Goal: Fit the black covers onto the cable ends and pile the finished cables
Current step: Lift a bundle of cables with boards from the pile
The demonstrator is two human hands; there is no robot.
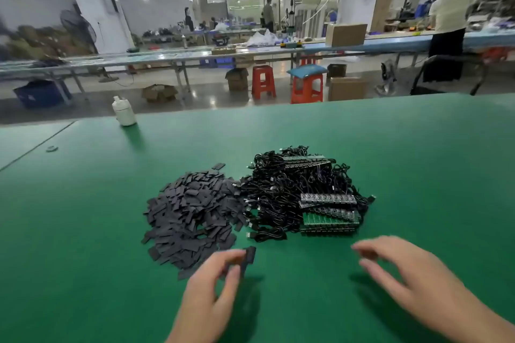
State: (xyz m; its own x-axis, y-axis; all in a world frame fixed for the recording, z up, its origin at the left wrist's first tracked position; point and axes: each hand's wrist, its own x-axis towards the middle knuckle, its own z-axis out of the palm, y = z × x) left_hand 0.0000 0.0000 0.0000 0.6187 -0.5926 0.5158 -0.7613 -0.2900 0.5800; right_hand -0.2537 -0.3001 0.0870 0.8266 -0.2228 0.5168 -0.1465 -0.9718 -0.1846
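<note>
A small black rectangular plastic cover [249, 257] is pinched between the thumb and forefinger of the left hand [214, 289], which holds it just above the green table mat [418, 161] at the near edge of the cover heap. That heap of loose flat black covers [192, 214] spreads across the middle of the mat, left of centre, and its right edge touches a tangled pile of thin black cables [278, 192] with small metal plugs poking out on the near left side. Lying on the right part of the cable pile are several strips of green circuit boards [328, 221], some stacked at the near right and one darker strip [306, 161] at the far side. The right hand [404, 270] hovers over bare mat near the right of the piles, blurred, its fingers spread and lightly bent, holding nothing and touching nothing that can be seen. A white plastic bottle with a cap [124, 111] stands upright at the far left edge of the mat, well apart from the piles. Beyond the table, two red plastic stools [263, 82], brown cardboard boxes [345, 88] and long light-blue workbenches [195, 56] fill the workshop floor, with a few people standing at the far benches.
</note>
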